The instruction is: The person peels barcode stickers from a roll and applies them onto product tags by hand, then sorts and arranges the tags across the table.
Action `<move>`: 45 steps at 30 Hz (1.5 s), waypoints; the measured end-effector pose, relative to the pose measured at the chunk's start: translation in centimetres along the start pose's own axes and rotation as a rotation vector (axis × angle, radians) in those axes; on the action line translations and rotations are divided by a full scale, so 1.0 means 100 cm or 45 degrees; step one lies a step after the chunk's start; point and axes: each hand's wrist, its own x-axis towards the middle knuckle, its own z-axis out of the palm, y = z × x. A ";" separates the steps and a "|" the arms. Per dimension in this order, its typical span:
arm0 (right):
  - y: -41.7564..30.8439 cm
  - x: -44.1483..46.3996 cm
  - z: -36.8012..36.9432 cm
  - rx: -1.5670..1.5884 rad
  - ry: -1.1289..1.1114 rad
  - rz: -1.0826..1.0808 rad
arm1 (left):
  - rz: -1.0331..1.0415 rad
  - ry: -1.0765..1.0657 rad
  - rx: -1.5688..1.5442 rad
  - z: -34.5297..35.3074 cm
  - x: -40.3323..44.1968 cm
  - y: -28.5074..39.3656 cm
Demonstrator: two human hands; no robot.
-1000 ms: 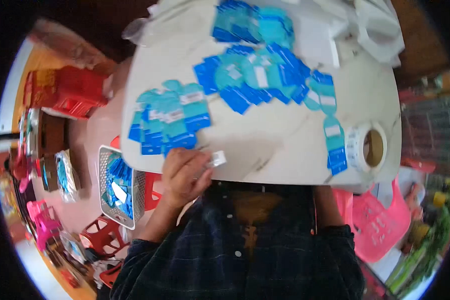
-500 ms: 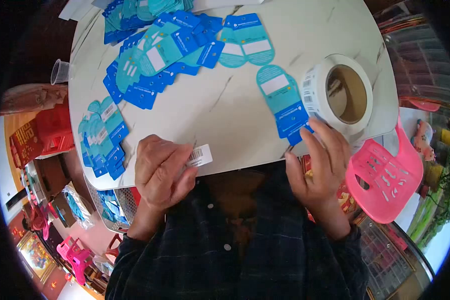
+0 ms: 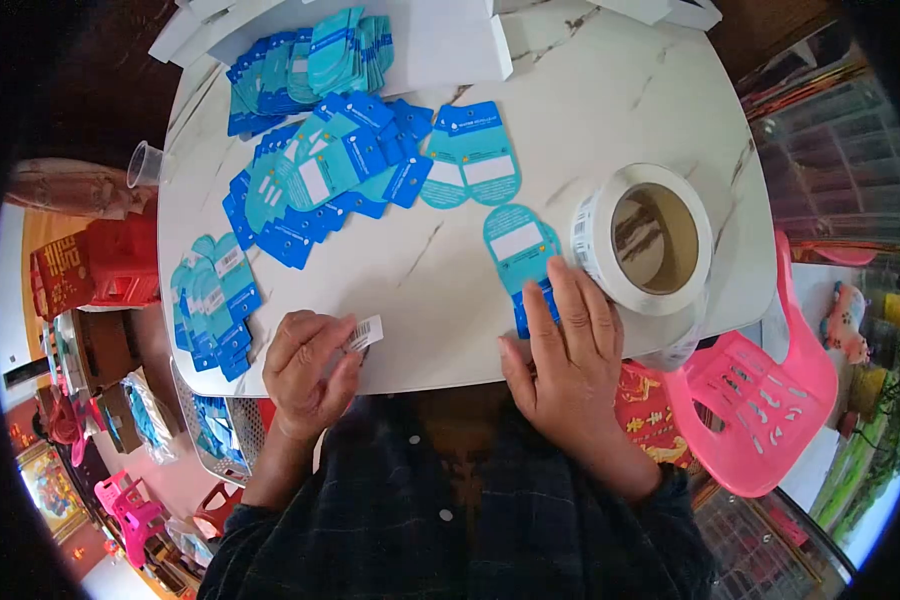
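Note:
Pinched between the thumb and fingers of my left hand (image 3: pixel 312 370) is a small white barcode sticker (image 3: pixel 367 333), just above the table's near edge. My right hand (image 3: pixel 575 365) lies with fingers stretched out over the lower, blue end of a few teal-and-blue cards (image 3: pixel 515 255), partly hiding them. The top card there has a blank white box. Beside those fingers, a roll of barcode stickers (image 3: pixel 594 225) rests on its side face. Left of my left hand, a fanned group of cards (image 3: pixel 210 300) carries barcode stickers.
A large spread of cards (image 3: pixel 315 185) covers the table's (image 3: pixel 410 290) left middle, with two overlapping cards (image 3: pixel 490 165) beside it. Thicker card stacks (image 3: pixel 340 55) stand behind, near a white box (image 3: pixel 455 50). A clear cup (image 3: pixel 145 165) is at the left edge; a pink chair (image 3: pixel 760 400) stands right.
My right hand has come down flatter onto the cards, its fingers now covering more of their blue end. My left hand keeps the sticker pinched. The camera view has shifted.

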 end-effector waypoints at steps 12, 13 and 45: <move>-0.031 -0.010 0.012 0.097 -0.155 -0.160 | -0.025 0.081 -0.074 0.001 -0.005 -0.002; -0.034 -0.009 0.013 0.102 -0.164 -0.197 | -0.017 0.086 -0.084 0.001 -0.004 -0.002; -0.056 0.025 0.029 0.031 -0.181 -0.367 | 0.049 0.163 -0.294 -0.004 -0.006 -0.012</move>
